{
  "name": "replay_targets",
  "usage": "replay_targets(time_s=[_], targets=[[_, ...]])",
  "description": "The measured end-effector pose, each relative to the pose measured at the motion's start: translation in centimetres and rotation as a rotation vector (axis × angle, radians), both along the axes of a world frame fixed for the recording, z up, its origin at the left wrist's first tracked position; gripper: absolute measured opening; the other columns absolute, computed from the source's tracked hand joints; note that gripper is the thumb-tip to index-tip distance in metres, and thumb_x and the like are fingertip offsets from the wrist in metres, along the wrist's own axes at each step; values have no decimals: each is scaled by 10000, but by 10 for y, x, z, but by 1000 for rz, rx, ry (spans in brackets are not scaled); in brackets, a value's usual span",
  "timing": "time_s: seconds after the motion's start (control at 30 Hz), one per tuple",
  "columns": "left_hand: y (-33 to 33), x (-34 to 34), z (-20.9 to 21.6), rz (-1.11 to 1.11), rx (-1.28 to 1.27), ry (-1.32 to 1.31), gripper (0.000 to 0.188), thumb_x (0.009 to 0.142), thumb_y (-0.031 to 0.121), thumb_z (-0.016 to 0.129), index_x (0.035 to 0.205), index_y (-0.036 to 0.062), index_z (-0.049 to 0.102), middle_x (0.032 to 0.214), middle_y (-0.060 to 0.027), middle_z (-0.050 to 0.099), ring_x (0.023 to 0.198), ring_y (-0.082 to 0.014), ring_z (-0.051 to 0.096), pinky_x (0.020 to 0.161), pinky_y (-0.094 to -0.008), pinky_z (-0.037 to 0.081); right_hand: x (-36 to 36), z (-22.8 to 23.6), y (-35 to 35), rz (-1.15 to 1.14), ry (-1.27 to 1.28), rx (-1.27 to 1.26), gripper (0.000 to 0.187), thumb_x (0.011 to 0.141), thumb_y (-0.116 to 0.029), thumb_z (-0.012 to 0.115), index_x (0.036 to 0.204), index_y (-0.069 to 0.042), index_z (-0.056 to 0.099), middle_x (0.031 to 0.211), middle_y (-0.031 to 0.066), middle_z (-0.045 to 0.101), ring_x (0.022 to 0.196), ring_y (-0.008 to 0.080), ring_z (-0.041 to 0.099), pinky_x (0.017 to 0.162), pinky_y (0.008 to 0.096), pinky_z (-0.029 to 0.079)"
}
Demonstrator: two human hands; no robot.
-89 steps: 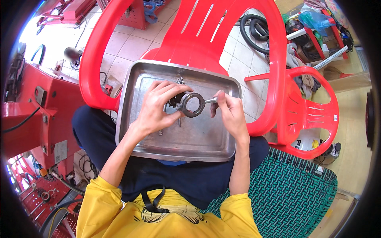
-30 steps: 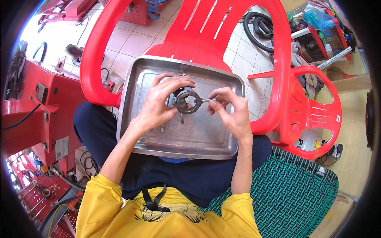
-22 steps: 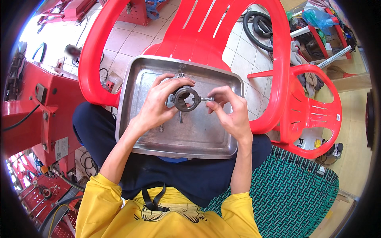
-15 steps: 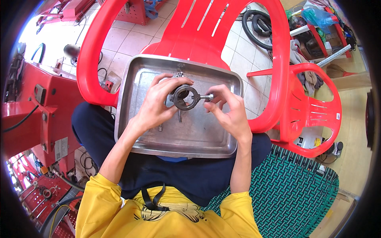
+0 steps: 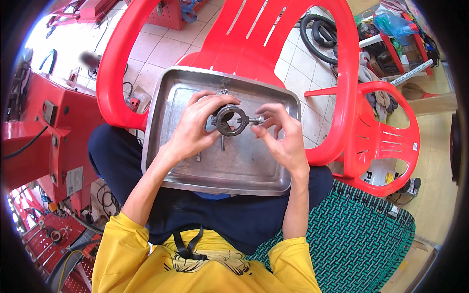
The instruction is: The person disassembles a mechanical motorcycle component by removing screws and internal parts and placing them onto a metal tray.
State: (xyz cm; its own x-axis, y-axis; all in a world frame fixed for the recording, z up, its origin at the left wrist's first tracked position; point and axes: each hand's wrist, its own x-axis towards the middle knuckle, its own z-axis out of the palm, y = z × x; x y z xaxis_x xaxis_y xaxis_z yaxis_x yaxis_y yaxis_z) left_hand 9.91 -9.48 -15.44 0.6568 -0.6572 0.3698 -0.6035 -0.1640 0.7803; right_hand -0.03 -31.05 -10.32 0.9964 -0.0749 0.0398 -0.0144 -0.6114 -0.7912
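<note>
My left hand (image 5: 194, 121) is closed around a dark metal ring clamp (image 5: 231, 121), gripping its left side with the thumb below and fingers over the top. A bolt (image 5: 255, 120) with a shiny end sticks out of the clamp's right side. Around that end my right hand (image 5: 284, 133) hovers with thumb and fingers apart; the shiny end shows between them. Beneath both hands lies a rectangular metal tray (image 5: 220, 184) across my lap. In it are a thin metal pin (image 5: 223, 143), a small bolt (image 5: 198, 157) and small metal parts (image 5: 223, 91) near the far edge.
A red plastic chair (image 5: 239, 44) stands right beyond the tray, its arms curving around both sides. Another red chair (image 5: 378, 127) is at the right, by a green woven seat (image 5: 342, 234). Red machinery (image 5: 68, 132) stands at the left. A black hose (image 5: 317, 39) lies on the tiles.
My right thumb and fingers have spread a little from the bolt's end. The clamp stays in my left hand, almost unmoved.
</note>
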Motion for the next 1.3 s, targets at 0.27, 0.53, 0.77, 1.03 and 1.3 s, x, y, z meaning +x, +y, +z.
replay_targets(time_s=[0.27,0.53,0.77,1.03,1.3], targets=[[0,-1,-2,-4,8,-11,511,745,39,788,1239,89,670,1277,-75,718,1241,-253,651,1104,-416,406,-1,6,0,26,40,39,197,993,-244,697,1035,-52,691,722,89,724,678,201,751,630,313,536],[-2,0,0,-37,-90,83,563,691,-47,744,1239,62,670,1279,-106,717,1227,-309,659,1101,-421,443,-3,-2,-2,36,5,42,184,949,-198,754,1049,-52,702,729,70,738,698,177,758,621,297,537],[-4,0,1,-45,-79,72,574,673,-59,750,1230,58,674,1273,-112,718,1222,-314,663,1105,-424,447,-4,3,0,0,9,93,191,949,-210,748,1062,-62,702,731,73,744,685,181,762,612,298,540],[-4,-4,0,-67,-44,88,593,683,-49,771,1252,74,662,1282,-97,706,1232,-321,636,1098,-430,454,-7,2,-6,80,16,6,178,981,-204,708,1037,-36,689,673,69,711,625,168,728,583,274,515],[-5,-2,0,-47,-52,64,577,678,-53,773,1233,67,676,1271,-97,723,1224,-313,655,1098,-417,458,-8,-4,-10,17,131,-8,226,997,-290,679,1030,-68,708,701,74,730,653,218,746,633,329,543]])
